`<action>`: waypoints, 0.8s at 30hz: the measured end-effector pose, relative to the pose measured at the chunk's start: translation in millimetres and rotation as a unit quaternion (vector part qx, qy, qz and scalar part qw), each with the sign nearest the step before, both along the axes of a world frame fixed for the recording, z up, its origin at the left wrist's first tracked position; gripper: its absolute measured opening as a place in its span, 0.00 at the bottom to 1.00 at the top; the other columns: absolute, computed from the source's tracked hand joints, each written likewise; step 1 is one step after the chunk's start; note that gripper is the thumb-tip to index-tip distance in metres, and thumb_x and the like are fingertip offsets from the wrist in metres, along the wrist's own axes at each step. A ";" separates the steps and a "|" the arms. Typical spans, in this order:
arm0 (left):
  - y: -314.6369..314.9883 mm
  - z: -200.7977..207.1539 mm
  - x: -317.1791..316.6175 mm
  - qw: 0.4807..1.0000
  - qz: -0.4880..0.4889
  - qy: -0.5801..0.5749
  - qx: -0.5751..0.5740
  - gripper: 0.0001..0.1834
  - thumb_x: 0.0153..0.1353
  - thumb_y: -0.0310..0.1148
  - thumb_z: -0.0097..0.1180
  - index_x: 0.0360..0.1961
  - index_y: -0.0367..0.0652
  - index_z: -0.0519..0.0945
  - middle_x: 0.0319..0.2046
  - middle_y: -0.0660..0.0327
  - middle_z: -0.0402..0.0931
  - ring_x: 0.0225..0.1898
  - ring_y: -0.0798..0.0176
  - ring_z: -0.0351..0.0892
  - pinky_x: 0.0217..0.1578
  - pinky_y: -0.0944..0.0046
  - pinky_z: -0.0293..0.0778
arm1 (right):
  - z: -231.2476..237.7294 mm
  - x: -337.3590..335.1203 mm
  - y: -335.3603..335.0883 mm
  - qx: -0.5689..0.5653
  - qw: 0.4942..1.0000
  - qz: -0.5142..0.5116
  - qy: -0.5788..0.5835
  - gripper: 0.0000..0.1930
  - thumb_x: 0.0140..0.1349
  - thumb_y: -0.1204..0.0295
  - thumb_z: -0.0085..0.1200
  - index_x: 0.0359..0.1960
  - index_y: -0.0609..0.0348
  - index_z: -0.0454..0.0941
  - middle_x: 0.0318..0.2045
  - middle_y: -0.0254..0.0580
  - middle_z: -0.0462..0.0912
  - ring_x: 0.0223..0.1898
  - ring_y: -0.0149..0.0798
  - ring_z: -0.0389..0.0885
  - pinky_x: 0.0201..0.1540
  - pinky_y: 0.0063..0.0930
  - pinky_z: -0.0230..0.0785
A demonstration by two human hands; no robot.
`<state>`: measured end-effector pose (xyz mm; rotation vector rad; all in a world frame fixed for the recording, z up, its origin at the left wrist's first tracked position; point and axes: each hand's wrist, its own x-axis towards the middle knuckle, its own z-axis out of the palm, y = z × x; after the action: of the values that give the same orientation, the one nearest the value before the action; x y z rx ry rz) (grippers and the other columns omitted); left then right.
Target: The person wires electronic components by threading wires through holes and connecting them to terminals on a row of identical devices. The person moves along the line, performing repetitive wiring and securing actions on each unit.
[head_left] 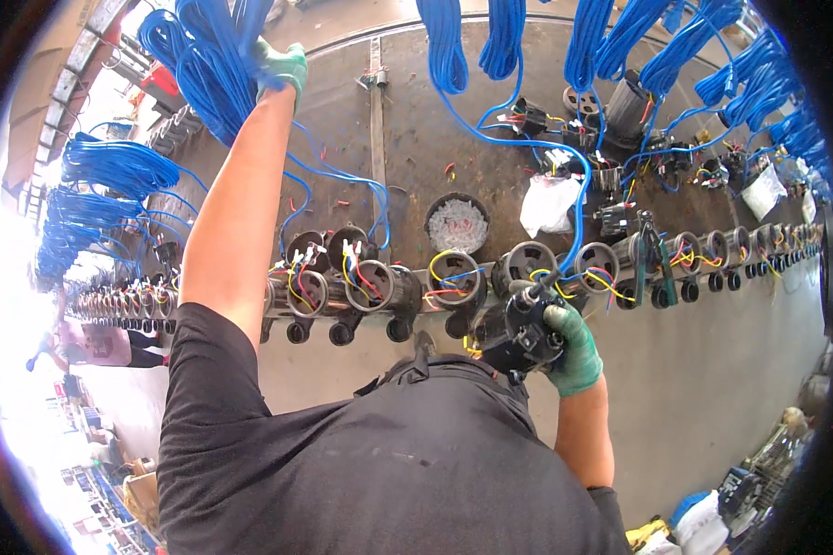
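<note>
My left hand [283, 70], in a green glove, reaches to the far left and grips a coil of blue cable [204, 79]; part of its fingers is hidden behind the slightly blurred strands. Close to my body, my right hand [576, 351], also in a green glove, is closed round a black cylindrical housing [514, 338] with a blue cable attached. That cable [583, 199] loops away over the bench to the hanging coils. Just beyond the held part runs a row of black open-ended housings [372, 285] with red, yellow and blue wires.
On the brown bench [407, 120] stand a round black bowl [457, 224] of small clear pieces and a white plastic bag [548, 205]. Green-handled pliers [657, 259] lie across the row. More blue coils [588, 42] line the far edge. A person [102, 344] is at the left.
</note>
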<state>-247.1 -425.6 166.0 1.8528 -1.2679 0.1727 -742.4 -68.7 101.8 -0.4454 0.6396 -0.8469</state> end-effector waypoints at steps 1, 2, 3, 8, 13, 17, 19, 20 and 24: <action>1.5 -4.2 3.5 0.998 0.034 -0.059 -0.007 0.55 0.60 0.49 0.66 0.81 0.36 0.51 0.79 0.38 0.55 0.80 0.40 0.53 0.79 0.54 0.50 | 0.5 3.3 -0.6 0.002 1.000 0.002 0.003 0.31 0.66 0.60 0.57 0.67 0.66 0.72 0.58 0.44 0.82 0.58 0.41 0.82 0.60 0.36 0.78; 3.8 -8.4 6.3 0.995 0.032 -0.095 0.012 0.55 0.60 0.49 0.66 0.81 0.36 0.53 0.78 0.39 0.57 0.80 0.39 0.54 0.79 0.53 0.51 | 1.4 8.0 -1.2 0.010 1.000 -0.017 0.019 0.33 0.65 0.58 0.59 0.68 0.65 0.73 0.56 0.44 0.84 0.53 0.38 0.85 0.56 0.34 0.81; 6.1 -13.9 5.8 0.995 0.019 -0.101 0.000 0.55 0.60 0.49 0.66 0.81 0.36 0.53 0.78 0.39 0.57 0.80 0.39 0.54 0.79 0.53 0.51 | 2.9 12.6 -2.5 0.016 0.999 -0.026 0.029 0.34 0.64 0.57 0.61 0.69 0.65 0.74 0.55 0.44 0.86 0.49 0.36 0.89 0.52 0.32 0.84; 33.5 -28.3 -22.4 0.984 -0.130 0.009 0.123 0.51 0.66 0.50 0.62 0.82 0.41 0.52 0.78 0.37 0.58 0.79 0.41 0.57 0.77 0.55 0.55 | 12.3 45.5 -21.7 -0.022 0.999 0.032 0.020 0.23 0.74 0.63 0.47 0.62 0.67 0.76 0.52 0.45 0.86 0.50 0.37 0.87 0.56 0.34 0.81; 75.1 -43.5 -83.3 0.952 -0.261 0.086 0.136 0.46 0.69 0.39 0.61 0.82 0.41 0.52 0.77 0.41 0.60 0.77 0.49 0.63 0.74 0.58 0.59 | 9.2 81.6 -57.3 0.068 0.992 0.041 0.101 0.23 0.77 0.54 0.50 0.60 0.60 0.79 0.48 0.43 0.89 0.45 0.39 0.90 0.45 0.38 0.86; 149.8 -51.3 -111.6 0.823 -0.500 0.256 0.085 0.44 0.74 0.44 0.62 0.83 0.45 0.53 0.80 0.56 0.59 0.78 0.52 0.61 0.78 0.54 0.56 | -4.2 101.1 -70.7 0.087 0.993 0.036 0.072 0.28 0.76 0.44 0.51 0.63 0.54 0.79 0.51 0.44 0.89 0.48 0.42 0.90 0.45 0.42 0.88; 202.3 -53.5 -118.3 0.743 -0.596 0.273 0.132 0.53 0.64 0.46 0.71 0.82 0.44 0.54 0.80 0.54 0.58 0.79 0.53 0.59 0.78 0.50 0.57 | -8.2 109.4 -73.7 0.092 0.992 0.029 0.079 0.31 0.75 0.41 0.51 0.64 0.53 0.78 0.52 0.45 0.89 0.49 0.43 0.90 0.46 0.42 0.88; 228.8 -55.9 -121.4 0.688 -0.654 0.285 0.131 0.57 0.58 0.47 0.76 0.82 0.44 0.55 0.80 0.54 0.57 0.79 0.52 0.59 0.78 0.48 0.57 | -8.7 114.0 -73.2 0.092 0.994 0.026 0.055 0.33 0.74 0.38 0.49 0.65 0.53 0.78 0.53 0.45 0.88 0.50 0.43 0.90 0.47 0.42 0.88; 294.0 -70.1 -137.8 0.780 -0.614 0.078 0.088 0.54 0.52 0.43 0.82 0.76 0.43 0.64 0.72 0.51 0.68 0.73 0.53 0.69 0.72 0.50 0.67 | 1.3 125.6 -63.7 0.090 0.994 0.039 0.050 0.36 0.75 0.35 0.43 0.66 0.54 0.77 0.52 0.46 0.88 0.49 0.42 0.89 0.44 0.39 0.88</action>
<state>-384.9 -131.6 95.9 0.8031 -2.1346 -0.8107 -616.8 -132.4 103.1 -0.3490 0.7793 -0.6903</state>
